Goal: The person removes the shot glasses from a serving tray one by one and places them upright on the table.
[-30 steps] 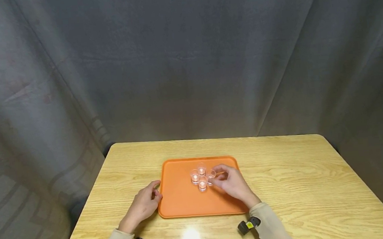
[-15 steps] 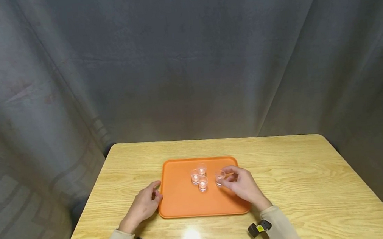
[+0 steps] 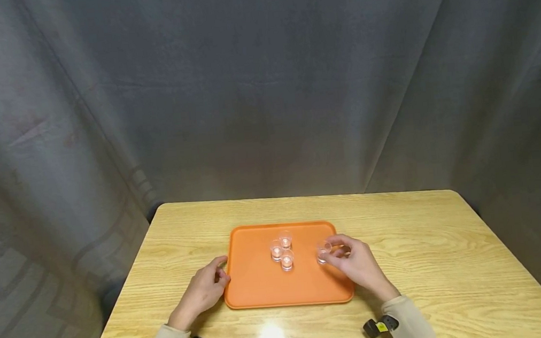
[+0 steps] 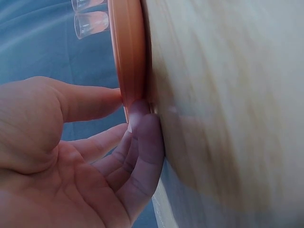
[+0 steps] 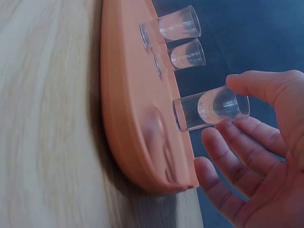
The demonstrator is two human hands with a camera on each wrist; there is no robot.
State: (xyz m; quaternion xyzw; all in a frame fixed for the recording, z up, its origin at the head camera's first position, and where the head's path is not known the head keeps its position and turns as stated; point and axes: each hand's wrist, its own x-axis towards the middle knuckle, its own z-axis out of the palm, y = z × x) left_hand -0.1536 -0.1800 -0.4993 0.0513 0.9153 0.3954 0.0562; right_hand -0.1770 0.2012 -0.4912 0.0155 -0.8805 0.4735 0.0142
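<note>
I see R hand [image 3: 360,266] w/ fingers pinching 1 shot glass [image 5: 192,111], now farther R, so cluster's down to 3 glasses [image 3: 287,263]; L hand [image 3: 203,288] grips orange tray [image 3: 262,290].

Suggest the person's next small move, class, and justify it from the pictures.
I would probably lower the pinched glass gently onto the tray. The right hand holds it near its rim, its base seems raised above the tray's bare right part, the three other glasses stand apart to the left, and the left hand grips the tray's left edge.
</note>
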